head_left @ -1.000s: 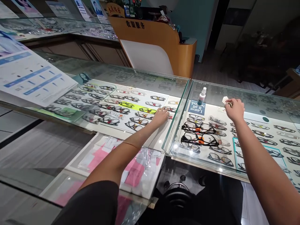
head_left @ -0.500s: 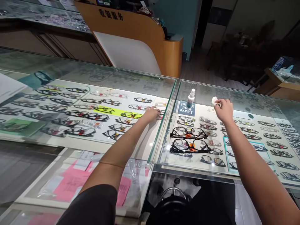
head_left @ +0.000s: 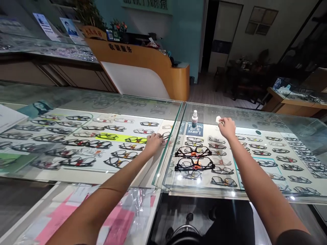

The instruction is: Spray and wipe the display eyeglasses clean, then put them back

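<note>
My right hand point(head_left: 227, 128) is closed in a pinch over the far part of the glass counter. A small crumpled white tissue point(head_left: 218, 119) shows at its fingertips. My left hand point(head_left: 154, 143) rests on the glass left of the case joint, fingers apart and slightly bent, holding nothing I can see. Between the hands a small white-capped bottle point(head_left: 194, 119) stands upright on the glass. Nearer to me, two black-framed pairs of eyeglasses lie on top, one pair point(head_left: 194, 164) in front of the other pair point(head_left: 193, 151).
Rows of eyeglasses fill the glass display case point(head_left: 163, 170) under both arms. Pink papers and plastic bags lie in an open drawer point(head_left: 120, 221) below left. A stool base point(head_left: 187, 228) stands under the counter. Beyond is a wooden cashier desk point(head_left: 143, 54).
The view has tilted upward and shifted right, so the counter sits lower and more of the room shows. Both hands keep about the same places over the glass; the right still pinches the tissue.
</note>
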The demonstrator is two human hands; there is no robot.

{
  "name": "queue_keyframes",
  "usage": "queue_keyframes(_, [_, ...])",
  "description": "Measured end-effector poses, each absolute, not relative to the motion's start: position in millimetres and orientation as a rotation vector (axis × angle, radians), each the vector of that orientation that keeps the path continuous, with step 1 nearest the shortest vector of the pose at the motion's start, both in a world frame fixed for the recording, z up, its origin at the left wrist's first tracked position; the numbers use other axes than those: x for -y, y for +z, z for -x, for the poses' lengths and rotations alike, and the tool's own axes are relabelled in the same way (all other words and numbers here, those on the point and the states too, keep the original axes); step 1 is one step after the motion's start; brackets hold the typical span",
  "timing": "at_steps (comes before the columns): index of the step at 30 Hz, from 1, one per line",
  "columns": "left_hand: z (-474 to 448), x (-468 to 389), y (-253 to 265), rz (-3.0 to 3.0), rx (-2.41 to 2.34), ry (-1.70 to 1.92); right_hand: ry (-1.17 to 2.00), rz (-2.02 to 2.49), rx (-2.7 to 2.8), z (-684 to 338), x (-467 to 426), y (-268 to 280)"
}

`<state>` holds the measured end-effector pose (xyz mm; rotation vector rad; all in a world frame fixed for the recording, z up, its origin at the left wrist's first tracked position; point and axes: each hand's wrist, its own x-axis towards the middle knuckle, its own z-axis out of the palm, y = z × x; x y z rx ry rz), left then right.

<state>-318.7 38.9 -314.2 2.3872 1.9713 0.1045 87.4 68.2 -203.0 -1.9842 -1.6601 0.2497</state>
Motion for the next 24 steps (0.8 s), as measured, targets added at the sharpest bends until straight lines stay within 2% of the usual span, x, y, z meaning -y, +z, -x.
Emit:
queue_keyframes(9, [347,58,-293,-1.813,-2.159,0.297,0.282,1.957,1.677,-83,-72,-201])
queue_keyframes(17, [376,144,-279,-1.374,-1.87,0.336,0.258,1.917,1.659,-82,-75,-201])
queue_keyframes(24, [380,196,-228,-1.174,-1.797,0.213,0.207,1.872,1.639,-79,-71,-196])
